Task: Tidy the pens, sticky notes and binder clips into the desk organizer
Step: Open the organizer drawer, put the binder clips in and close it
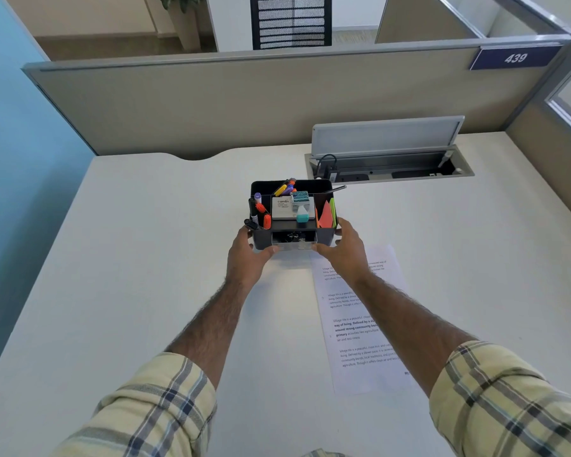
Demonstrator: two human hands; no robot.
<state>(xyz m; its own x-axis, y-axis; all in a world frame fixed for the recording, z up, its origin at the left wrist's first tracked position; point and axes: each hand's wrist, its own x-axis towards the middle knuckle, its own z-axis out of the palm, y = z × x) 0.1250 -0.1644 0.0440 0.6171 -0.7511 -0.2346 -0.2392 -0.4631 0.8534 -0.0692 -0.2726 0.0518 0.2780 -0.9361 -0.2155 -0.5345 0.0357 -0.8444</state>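
Observation:
A black desk organizer (325, 237) stands on the white desk, a little beyond mid-table. Coloured pens and markers (260, 209) fill its left and back compartments. Orange and green sticky notes (327, 214) stand in the right compartment. A grey box marked camlin (282, 207) and a teal item lie in the middle. Dark binder clips (292, 237) show inside the clear front drawer (295, 247). My left hand (246, 258) grips the organizer's front left corner. My right hand (343, 249) grips its front right corner. Both thumbs touch the drawer front.
A printed sheet of paper (363, 324) lies on the desk under my right forearm. An open cable hatch (389, 166) with its lid raised sits at the back right. A beige partition (211, 103) borders the desk's far edge, and another stands on the right.

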